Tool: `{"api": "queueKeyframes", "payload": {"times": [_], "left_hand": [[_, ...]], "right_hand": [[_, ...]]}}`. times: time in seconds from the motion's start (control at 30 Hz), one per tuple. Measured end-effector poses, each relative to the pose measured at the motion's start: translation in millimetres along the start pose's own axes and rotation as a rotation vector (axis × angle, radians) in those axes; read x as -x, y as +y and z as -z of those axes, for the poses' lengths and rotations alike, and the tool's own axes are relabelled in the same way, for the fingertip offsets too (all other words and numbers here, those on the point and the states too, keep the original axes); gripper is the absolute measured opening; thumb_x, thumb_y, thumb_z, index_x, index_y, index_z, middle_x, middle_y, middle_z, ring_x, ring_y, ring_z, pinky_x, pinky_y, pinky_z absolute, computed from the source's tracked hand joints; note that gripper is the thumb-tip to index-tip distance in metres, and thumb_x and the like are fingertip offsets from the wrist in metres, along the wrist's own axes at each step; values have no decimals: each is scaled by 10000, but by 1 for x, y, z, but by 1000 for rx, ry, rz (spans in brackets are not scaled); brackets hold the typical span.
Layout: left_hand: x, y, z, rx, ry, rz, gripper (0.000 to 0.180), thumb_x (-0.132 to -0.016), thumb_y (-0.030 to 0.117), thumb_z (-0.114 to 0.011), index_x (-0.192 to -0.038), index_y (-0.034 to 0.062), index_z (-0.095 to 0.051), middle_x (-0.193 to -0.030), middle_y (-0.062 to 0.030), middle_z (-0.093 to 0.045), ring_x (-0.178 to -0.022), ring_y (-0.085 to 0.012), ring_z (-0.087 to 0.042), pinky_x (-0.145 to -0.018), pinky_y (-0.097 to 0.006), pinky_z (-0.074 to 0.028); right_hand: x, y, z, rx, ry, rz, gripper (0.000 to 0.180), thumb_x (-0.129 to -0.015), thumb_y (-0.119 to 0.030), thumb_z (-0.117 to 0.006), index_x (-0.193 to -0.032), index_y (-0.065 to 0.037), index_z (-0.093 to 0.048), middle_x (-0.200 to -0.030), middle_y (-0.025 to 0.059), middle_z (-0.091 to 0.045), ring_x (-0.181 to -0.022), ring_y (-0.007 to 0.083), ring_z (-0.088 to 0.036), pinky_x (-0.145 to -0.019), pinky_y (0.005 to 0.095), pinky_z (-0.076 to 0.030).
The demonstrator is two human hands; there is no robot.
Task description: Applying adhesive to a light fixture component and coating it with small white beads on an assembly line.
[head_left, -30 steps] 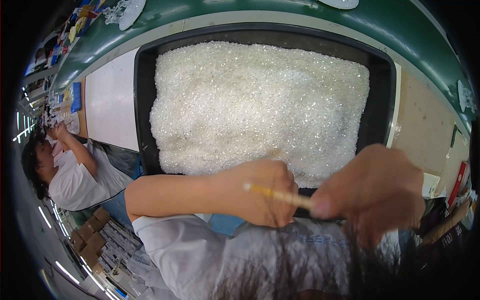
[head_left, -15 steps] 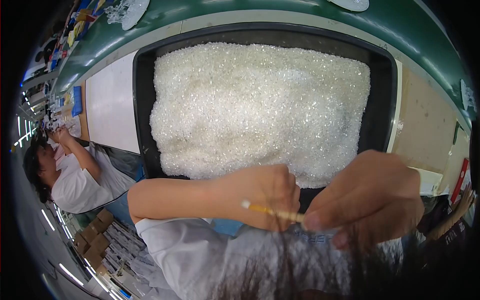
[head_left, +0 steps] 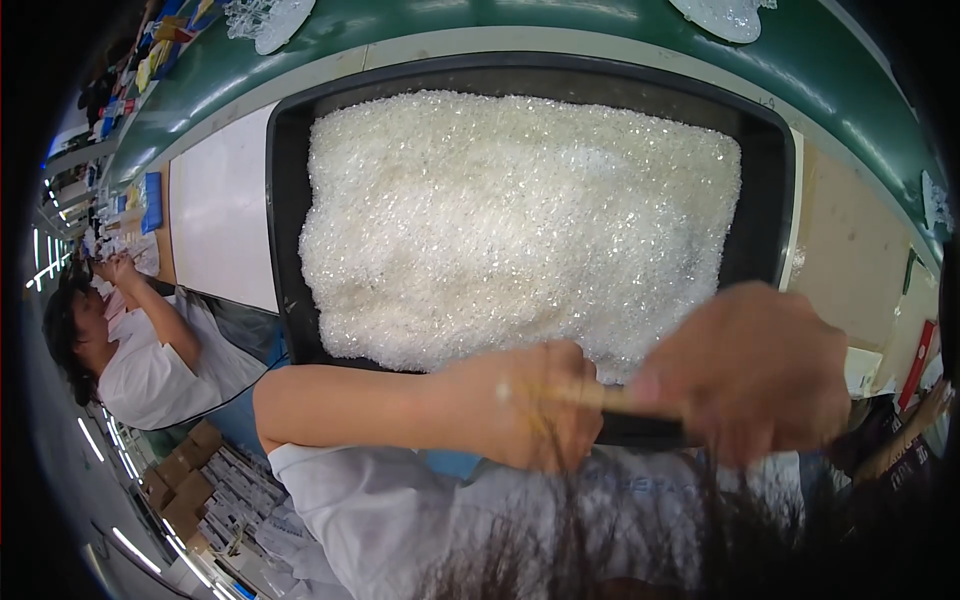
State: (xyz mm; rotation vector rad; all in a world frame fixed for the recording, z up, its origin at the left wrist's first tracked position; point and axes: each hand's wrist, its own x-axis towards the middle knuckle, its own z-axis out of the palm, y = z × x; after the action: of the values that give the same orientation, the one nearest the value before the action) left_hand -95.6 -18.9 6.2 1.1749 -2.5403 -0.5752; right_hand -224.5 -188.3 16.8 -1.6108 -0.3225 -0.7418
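Note:
Above the near edge of a black tray, my left hand is closed in a fist, back of the hand up; whatever it may hold is hidden. To its right my right hand, smeared by motion, pinches a thin brush with a pale handle, a yellowish band and a whitish tip. The brush points left across my left fist, its tip blurred; contact with the fist cannot be made out. Sparkling white, clear granules lie heaped in the tray behind both hands.
A green surface runs along the far side, carrying clear glittery pieces on white bases. A white board lies left of the tray. At the left sits another person; another person's arm shows at the right edge.
My right hand has moved up slightly and turned, and the brush has swung more level and blurred. My left fist sits slightly lower in the picture.

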Motion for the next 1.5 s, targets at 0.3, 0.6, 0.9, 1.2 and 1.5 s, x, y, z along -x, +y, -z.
{"api": "queueKeyframes", "payload": {"times": [0.3,0.6,0.9,1.2,1.5], "left_hand": [[2,1,2,-199,-51,-88,184,-723,201,-599,-658,29,-593,-596,-66,-524,-575,-219,-515,-476,-346,-336],[10,6,-20,-237,15,-34,180,-702,206,-604,-660,31,-591,-592,-51,-513,-602,-228,-528,-496,-336,-347],[2,-11,-16,136,26,-47,228,-783,272,-545,-685,70,-586,-692,-55,-569,-704,-234,-565,-580,-363,-403],[4,-2,-75,-131,372,-124,251,-778,247,-540,-646,36,-570,-705,-69,-586,-714,-241,-584,-612,-372,-440],[0,-8,-18,13,61,-75,188,-769,209,-558,-688,53,-625,-708,-58,-588,-711,-227,-586,-599,-350,-441]], "right_hand": [[1,10,2,-117,59,-45,117,-800,27,-535,-866,28,-632,-763,201,-677,-543,192,-630,-453,327,-517],[4,0,-6,31,136,-155,163,-868,-173,-607,-860,-10,-625,-793,180,-663,-572,189,-625,-461,311,-495],[4,-10,-5,165,70,-283,303,-914,-294,-681,-944,3,-627,-888,169,-663,-691,187,-649,-541,291,-511],[2,-6,-2,188,-101,-232,238,-933,-171,-651,-1034,44,-639,-931,180,-668,-739,186,-671,-635,300,-543],[-7,5,-12,254,-9,-121,160,-697,46,-697,-850,78,-662,-818,237,-691,-628,274,-688,-512,292,-564]]}}
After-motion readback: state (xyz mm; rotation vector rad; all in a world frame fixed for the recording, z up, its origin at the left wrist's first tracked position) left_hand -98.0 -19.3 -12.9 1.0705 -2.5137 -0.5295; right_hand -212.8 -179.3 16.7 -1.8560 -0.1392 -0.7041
